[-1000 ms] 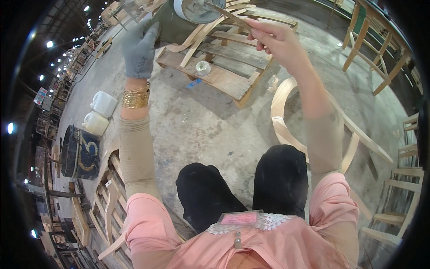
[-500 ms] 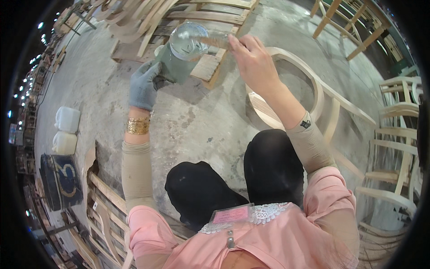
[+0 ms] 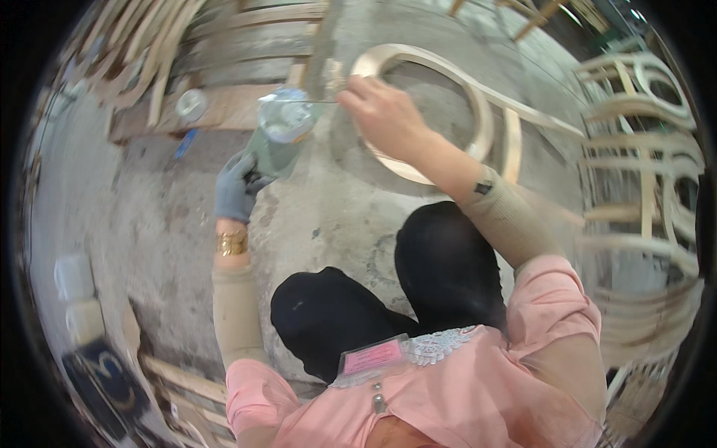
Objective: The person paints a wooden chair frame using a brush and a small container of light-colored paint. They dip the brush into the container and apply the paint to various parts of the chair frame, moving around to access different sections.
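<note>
From where I'm standing, the tool and container have drawn in nearer the body in the last half second, as the view has swung round to the right. The gloved left hand (image 3: 237, 190) is curled round the lower end of a greenish container (image 3: 272, 157), its round pale mouth tilted up in front of the near right corner of the wooden pallet (image 3: 235, 107). The bare right hand (image 3: 381, 116) has its fingers closed on a thin tool (image 3: 321, 101), which has gone from broad to a narrow line, reaching across that mouth. Whether it touches the rim, I can't tell. To my eye the work is at the container; the rounded wooden frame (image 3: 403, 52) lies on the floor right of the pallet.
</note>
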A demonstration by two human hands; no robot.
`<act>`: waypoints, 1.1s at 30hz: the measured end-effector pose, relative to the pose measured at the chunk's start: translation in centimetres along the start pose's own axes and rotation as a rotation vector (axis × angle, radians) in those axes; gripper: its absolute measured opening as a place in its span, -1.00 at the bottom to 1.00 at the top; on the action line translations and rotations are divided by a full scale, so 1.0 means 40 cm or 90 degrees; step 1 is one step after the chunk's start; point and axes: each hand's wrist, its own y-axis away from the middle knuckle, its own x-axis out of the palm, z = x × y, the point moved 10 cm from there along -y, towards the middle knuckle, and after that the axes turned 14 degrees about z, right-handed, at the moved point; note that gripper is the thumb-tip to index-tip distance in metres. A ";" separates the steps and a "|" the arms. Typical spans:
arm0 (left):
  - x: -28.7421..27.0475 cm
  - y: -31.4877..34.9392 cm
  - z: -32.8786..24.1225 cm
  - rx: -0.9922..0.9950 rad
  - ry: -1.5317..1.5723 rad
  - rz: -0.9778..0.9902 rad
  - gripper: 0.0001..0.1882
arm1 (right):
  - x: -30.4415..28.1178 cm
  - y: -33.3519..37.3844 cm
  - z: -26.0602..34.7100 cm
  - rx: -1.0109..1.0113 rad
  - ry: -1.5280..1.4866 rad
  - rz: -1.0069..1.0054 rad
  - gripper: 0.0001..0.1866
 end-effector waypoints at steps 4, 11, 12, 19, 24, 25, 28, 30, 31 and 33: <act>0.018 -0.015 0.107 -0.055 0.043 -0.029 -0.73 | 0.086 0.046 -0.057 0.081 -0.108 0.157 -0.67; 0.093 -0.039 0.262 -0.152 0.050 0.085 -0.71 | 0.112 0.213 -0.189 0.185 -0.346 0.140 -0.76; 0.094 -0.037 0.287 -0.171 0.035 0.098 -0.71 | 0.108 0.243 -0.210 0.209 -0.354 0.142 -0.76; -0.073 0.014 0.489 -0.261 -0.250 -0.022 -0.63 | 0.075 0.641 -0.414 0.555 -0.774 -0.074 -0.79; 0.011 0.008 0.560 -0.461 -0.852 -0.048 -0.26 | -0.008 1.231 -0.528 0.824 -0.611 -0.502 -0.82; -0.013 -0.008 0.467 -0.295 -1.020 -0.060 -0.23 | -0.002 1.284 -0.561 0.837 -0.611 -0.589 -0.83; 0.035 -0.092 0.374 -0.197 -1.256 0.102 -0.24 | -0.055 1.602 -0.622 0.887 -0.474 -0.804 -0.88; 0.056 -0.128 0.375 -0.430 -1.293 0.167 -0.31 | -0.057 1.753 -0.653 0.909 -0.413 -0.898 -0.88; 0.083 -0.151 0.385 -0.619 -1.268 0.165 -0.37 | -0.065 1.826 -0.660 0.920 -0.372 -0.933 -0.88; 0.229 -0.237 0.288 -0.429 -1.204 0.186 -0.55 | -0.007 1.914 -0.708 0.945 -0.385 -0.985 -0.85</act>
